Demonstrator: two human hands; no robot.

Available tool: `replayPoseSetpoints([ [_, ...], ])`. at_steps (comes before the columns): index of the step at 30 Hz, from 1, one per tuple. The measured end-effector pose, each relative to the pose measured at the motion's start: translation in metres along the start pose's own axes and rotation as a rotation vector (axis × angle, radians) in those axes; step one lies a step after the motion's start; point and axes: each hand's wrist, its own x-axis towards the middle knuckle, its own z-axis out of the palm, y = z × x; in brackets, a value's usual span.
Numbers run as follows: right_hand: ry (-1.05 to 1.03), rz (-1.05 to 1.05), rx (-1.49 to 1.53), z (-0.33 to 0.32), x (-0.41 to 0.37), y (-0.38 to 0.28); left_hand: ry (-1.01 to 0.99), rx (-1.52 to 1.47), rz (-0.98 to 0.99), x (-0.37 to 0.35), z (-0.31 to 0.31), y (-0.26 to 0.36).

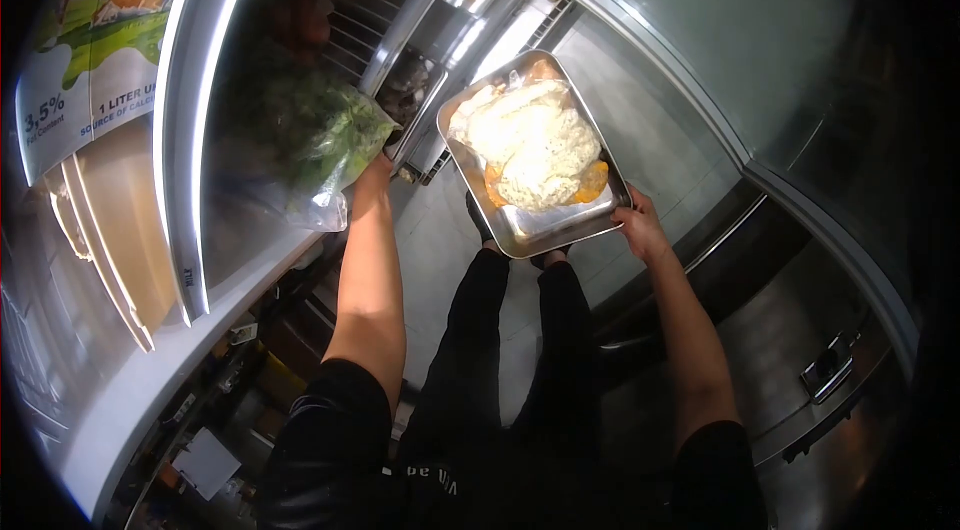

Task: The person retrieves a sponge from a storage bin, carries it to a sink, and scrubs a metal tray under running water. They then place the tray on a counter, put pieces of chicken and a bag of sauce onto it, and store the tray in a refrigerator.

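My right hand [642,223] grips the lower right corner of a metal tray [550,225], fingers wrapped over its rim. In the tray lies a large pale, lumpy mass of food [530,145], seemingly in clear plastic, with orange-yellow pieces [592,183] at its edges. The tray is held tilted above the floor. My left hand [378,173] reaches up to the refrigerator shelves, beside a clear plastic bag of leafy greens [345,135]. Its fingers are hidden behind the bag, so I cannot see whether they hold anything.
An open glass door [720,110] stands on the right, with a metal latch [828,367] on the cabinet below. Wire shelves [365,30] are at the upper middle. At the left are a lit door frame [190,130] and a milk carton [100,60]. My legs stand on grey floor tiles [425,260].
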Motion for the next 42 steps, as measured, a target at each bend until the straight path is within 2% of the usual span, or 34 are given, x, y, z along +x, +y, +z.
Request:
replayPoseSetpoints([
  [4,-0.032,-0.016,-0.058,0.023,0.018,-0.007,-0.039,-0.028,0.074,-0.020,-0.011,0.006],
  [6,-0.018,0.059,-0.084,0.020,0.015,-0.027,-0.029,-0.004,0.080,-0.031,-0.007,0.000],
  [10,-0.103,-0.004,-0.031,0.056,0.067,-0.036,-0.039,-0.009,0.154,-0.044,-0.015,0.005],
  [13,-0.146,-0.029,-0.094,0.079,0.098,-0.046,0.025,0.113,-0.017,-0.046,-0.033,0.002],
  [14,-0.143,-0.006,-0.053,0.092,0.103,-0.053,0.027,0.116,-0.014,-0.048,-0.039,0.002],
  [16,-0.142,0.021,-0.011,0.103,0.116,-0.073,0.096,0.404,0.061,-0.062,-0.039,-0.007],
  [17,-0.135,-0.057,0.034,0.110,0.121,-0.075,0.067,0.241,0.128,-0.084,-0.023,0.002],
  [18,-0.127,-0.136,0.077,0.113,0.128,-0.078,0.068,0.239,0.128,-0.093,-0.029,0.000],
  [20,-0.045,-0.114,0.098,0.118,0.150,-0.075,0.117,0.391,0.020,-0.109,-0.042,0.003],
  [22,0.066,-0.116,0.082,0.126,0.153,-0.084,0.059,0.413,0.054,-0.110,-0.071,-0.014],
  [24,0.108,-0.099,0.089,0.133,0.151,-0.084,0.000,0.433,0.087,-0.120,-0.071,-0.014],
  [26,0.461,-0.593,-0.461,0.141,0.157,-0.065,0.028,0.217,0.024,-0.131,-0.067,-0.015],
  [27,0.527,-0.748,-0.612,0.152,0.124,-0.082,0.033,0.218,0.030,-0.133,-0.067,-0.015],
  [28,0.526,-0.746,-0.613,0.163,0.109,-0.089,0.035,0.219,0.028,-0.133,-0.069,-0.014],
  [30,0.328,-1.044,-1.096,0.177,0.089,-0.096,0.036,0.209,0.039,-0.137,-0.069,-0.011],
  [32,0.180,-1.126,-1.223,0.200,0.080,-0.093,0.043,0.189,0.039,-0.138,-0.071,-0.010],
  [33,0.250,-1.165,-1.225,0.205,0.085,-0.088,0.049,0.169,0.047,-0.137,-0.072,-0.008],
  [34,0.247,-1.165,-1.218,0.198,0.088,-0.097,0.051,0.175,0.052,-0.138,-0.062,-0.005],
  [36,0.506,-0.945,-0.824,0.187,0.094,-0.097,0.056,0.201,0.096,-0.136,-0.063,-0.001],
  [37,0.673,-0.908,-0.764,0.179,0.109,-0.087,0.042,0.224,0.105,-0.133,-0.067,-0.003],
  [38,0.675,-0.905,-0.766,0.175,0.109,-0.083,0.041,0.226,0.102,-0.131,-0.069,-0.002],
  [40,0.097,-0.027,-0.147,0.168,0.109,-0.078,0.009,0.219,0.107,-0.130,-0.069,-0.002],
  [42,0.065,-0.011,-0.072,0.169,0.114,-0.068,0.015,0.220,0.088,-0.131,-0.067,-0.005],
])
